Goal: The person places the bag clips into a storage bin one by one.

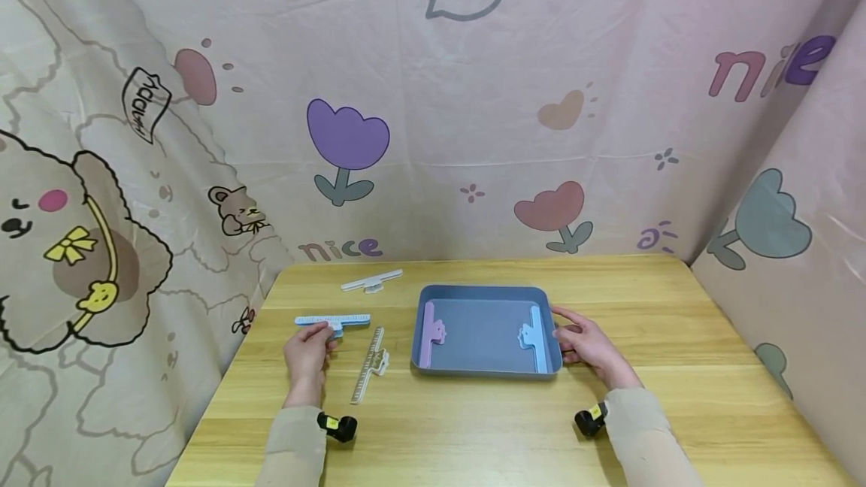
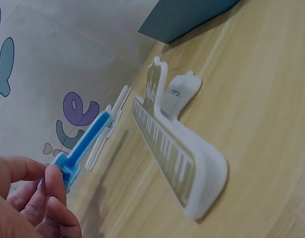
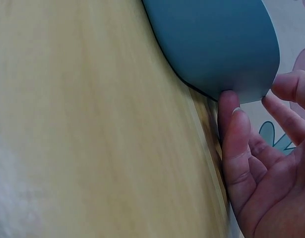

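My left hand (image 1: 306, 358) pinches a blue-and-white clip (image 1: 355, 319) by its handle, above the left part of the table. In the left wrist view the clip's blue inner side (image 2: 88, 139) shows beyond the fingertips. My right hand (image 1: 598, 348) touches the outer right wall of a grey-blue tray (image 1: 480, 322), fingers spread along it. Inside the tray, a purple clip (image 1: 428, 337) lies at the left and a light blue clip (image 1: 537, 340) at the right. A white-and-gold clip (image 1: 367, 368) with piano-key markings lies between my left hand and the tray.
Farther back on the wooden table (image 1: 609, 427) lies a white clip (image 1: 372, 279). A printed cloth (image 1: 460, 96) hangs behind the table and at both sides. Each wrist carries a small black camera.
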A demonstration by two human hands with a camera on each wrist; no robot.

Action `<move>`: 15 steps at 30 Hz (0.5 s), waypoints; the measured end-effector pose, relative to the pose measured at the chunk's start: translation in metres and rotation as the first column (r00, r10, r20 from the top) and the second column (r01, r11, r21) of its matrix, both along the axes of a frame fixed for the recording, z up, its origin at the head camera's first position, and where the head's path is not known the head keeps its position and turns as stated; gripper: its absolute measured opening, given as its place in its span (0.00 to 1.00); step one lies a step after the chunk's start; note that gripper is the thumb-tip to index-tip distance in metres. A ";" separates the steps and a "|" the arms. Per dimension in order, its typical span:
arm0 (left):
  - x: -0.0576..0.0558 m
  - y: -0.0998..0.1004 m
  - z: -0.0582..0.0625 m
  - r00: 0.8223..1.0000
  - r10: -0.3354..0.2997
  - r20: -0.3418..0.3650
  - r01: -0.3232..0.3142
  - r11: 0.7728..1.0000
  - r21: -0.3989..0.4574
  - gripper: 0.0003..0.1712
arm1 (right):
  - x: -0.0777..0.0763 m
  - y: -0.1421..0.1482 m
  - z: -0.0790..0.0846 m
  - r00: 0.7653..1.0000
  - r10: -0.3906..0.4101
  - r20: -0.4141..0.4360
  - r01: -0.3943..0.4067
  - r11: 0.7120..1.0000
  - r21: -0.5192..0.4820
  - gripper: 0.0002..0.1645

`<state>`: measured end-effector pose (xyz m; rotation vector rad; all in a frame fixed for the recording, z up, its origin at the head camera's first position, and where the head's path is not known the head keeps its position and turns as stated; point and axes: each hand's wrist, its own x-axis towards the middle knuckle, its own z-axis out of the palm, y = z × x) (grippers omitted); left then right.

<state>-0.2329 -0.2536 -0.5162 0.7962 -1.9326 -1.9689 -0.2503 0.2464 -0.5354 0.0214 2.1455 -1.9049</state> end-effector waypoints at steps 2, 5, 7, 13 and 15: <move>0.000 0.000 0.001 1.000 0.000 -0.003 0.000 1.000 -0.007 0.17 | 0.001 0.000 0.001 1.000 -0.005 0.004 0.005 1.000 0.001 0.40; -0.002 0.001 0.003 1.000 0.008 -0.017 -0.009 1.000 -0.012 0.20 | 0.001 0.000 0.001 1.000 -0.001 0.001 0.001 1.000 0.004 0.40; -0.002 0.003 0.004 0.999 0.017 -0.030 -0.017 1.000 -0.007 0.21 | 0.001 0.000 0.002 1.000 -0.001 -0.001 0.001 1.000 0.003 0.40; -0.003 0.006 0.009 0.999 0.021 -0.045 -0.021 1.000 -0.001 0.21 | 0.002 -0.001 0.003 1.000 0.015 -0.010 -0.015 1.000 0.003 0.40; -0.003 0.008 0.011 0.998 0.017 -0.059 -0.018 1.000 -0.014 0.21 | 0.002 -0.001 0.003 1.000 0.013 -0.009 -0.013 1.000 0.001 0.40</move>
